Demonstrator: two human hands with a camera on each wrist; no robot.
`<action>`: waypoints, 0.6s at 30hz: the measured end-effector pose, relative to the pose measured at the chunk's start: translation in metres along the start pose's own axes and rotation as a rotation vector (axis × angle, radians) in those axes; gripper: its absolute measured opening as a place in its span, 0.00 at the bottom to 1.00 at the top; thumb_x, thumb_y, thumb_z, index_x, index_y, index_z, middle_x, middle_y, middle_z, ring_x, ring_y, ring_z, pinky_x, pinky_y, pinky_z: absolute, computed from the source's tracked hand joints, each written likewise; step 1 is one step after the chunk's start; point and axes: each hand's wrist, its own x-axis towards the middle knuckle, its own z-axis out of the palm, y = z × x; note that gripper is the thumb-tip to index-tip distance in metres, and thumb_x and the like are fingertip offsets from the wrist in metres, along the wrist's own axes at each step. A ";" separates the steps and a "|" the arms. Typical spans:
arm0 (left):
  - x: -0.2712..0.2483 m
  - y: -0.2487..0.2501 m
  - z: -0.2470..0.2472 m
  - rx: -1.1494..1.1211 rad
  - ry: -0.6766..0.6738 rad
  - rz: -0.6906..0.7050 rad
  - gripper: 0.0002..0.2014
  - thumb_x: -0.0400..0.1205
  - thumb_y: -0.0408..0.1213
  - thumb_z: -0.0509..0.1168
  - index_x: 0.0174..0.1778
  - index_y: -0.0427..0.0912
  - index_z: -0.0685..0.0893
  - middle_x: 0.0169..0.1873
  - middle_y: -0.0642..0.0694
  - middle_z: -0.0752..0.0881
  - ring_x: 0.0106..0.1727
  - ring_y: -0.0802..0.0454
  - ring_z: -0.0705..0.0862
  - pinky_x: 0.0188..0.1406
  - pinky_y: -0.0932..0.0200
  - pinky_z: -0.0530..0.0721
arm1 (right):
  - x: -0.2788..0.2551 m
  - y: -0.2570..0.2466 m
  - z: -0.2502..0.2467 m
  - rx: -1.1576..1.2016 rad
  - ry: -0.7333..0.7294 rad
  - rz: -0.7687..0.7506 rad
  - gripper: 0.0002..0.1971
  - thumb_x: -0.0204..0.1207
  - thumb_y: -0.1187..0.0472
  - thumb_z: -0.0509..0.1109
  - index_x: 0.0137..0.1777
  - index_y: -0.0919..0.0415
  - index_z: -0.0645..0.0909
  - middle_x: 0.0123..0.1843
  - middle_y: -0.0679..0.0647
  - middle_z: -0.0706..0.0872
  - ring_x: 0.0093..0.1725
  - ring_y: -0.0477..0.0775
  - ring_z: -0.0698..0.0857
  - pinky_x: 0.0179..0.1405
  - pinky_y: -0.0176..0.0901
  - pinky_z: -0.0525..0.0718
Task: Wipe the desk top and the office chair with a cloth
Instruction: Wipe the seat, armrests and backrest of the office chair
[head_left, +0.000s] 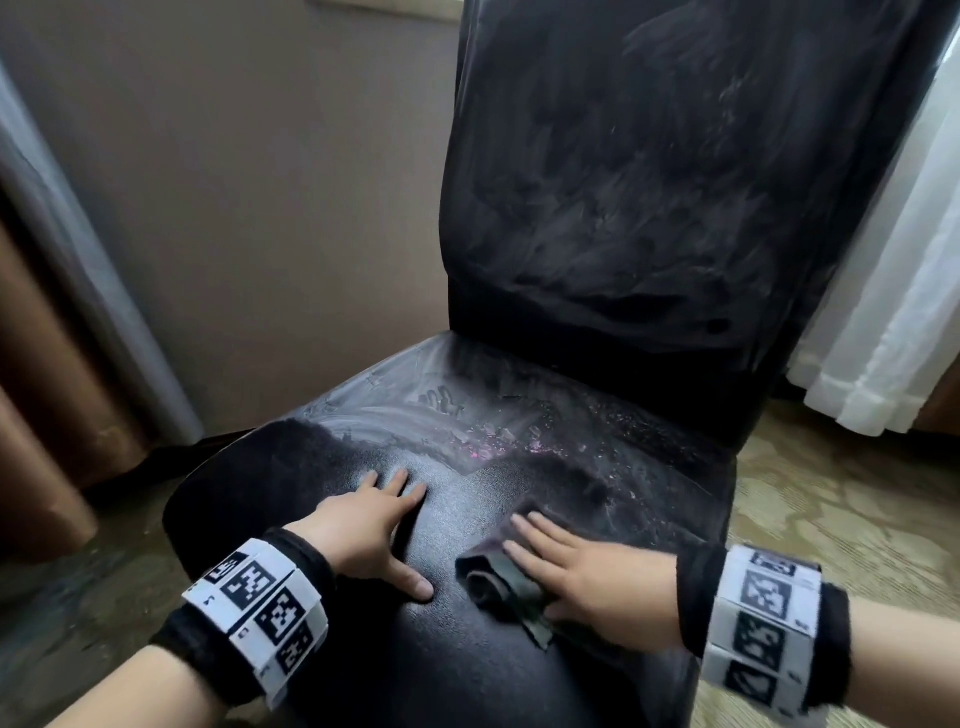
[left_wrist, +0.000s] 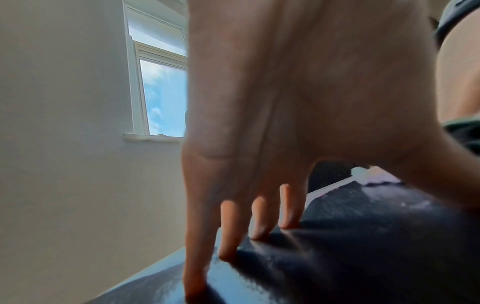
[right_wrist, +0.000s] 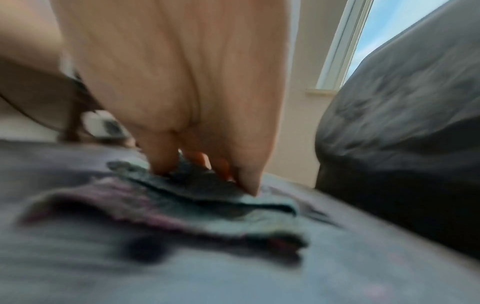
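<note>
The right hand (head_left: 587, 566) lies flat, fingers straight, on a crumpled dark cloth (head_left: 498, 584) and presses it against the near half of the office chair seat (head_left: 291, 483); the fingers do not curl round the cloth, so it is held by downward pressure only. In the right wrist view the cloth (right_wrist: 197, 197) bunches under the fingertips (right_wrist: 249, 185), and the picture is blurred there. The left hand (head_left: 369, 535) rests flat on the bare seat just left of the cloth, fingers spread and extended, holding nothing; it appears to brace the chair. The near band of the seat reads dark and clean, while a pale dusty film with pinkish specks (head_left: 488, 441) covers the far half, up to the backrest (head_left: 649, 182), which is also streaked with dust. The relation that governs the next stroke: the soiled zone lies directly far of the cloth, and its long axis runs left to right across the seat. The right hand, already on the cloth, is the nearer one; a push toward the backrest should reach the specks. The desk top is not in view.
</note>
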 end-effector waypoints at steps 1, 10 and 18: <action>0.000 0.000 0.000 0.004 0.000 0.001 0.57 0.66 0.64 0.73 0.83 0.54 0.44 0.83 0.52 0.40 0.83 0.44 0.39 0.81 0.43 0.55 | -0.003 -0.002 0.002 0.003 0.025 -0.041 0.40 0.75 0.42 0.34 0.82 0.66 0.41 0.82 0.66 0.36 0.82 0.62 0.36 0.79 0.46 0.36; 0.003 -0.001 -0.004 0.033 0.005 -0.012 0.57 0.65 0.65 0.73 0.83 0.57 0.45 0.83 0.54 0.41 0.83 0.47 0.41 0.80 0.42 0.55 | -0.019 0.058 -0.005 0.159 -0.013 0.264 0.32 0.87 0.59 0.51 0.82 0.66 0.37 0.83 0.61 0.35 0.83 0.56 0.37 0.79 0.37 0.39; 0.011 -0.010 -0.006 -0.010 -0.046 -0.008 0.57 0.68 0.57 0.75 0.83 0.54 0.41 0.83 0.51 0.40 0.83 0.46 0.38 0.81 0.42 0.49 | -0.050 0.036 0.007 0.244 0.056 -0.015 0.30 0.86 0.58 0.53 0.82 0.49 0.41 0.84 0.46 0.39 0.80 0.39 0.37 0.79 0.30 0.42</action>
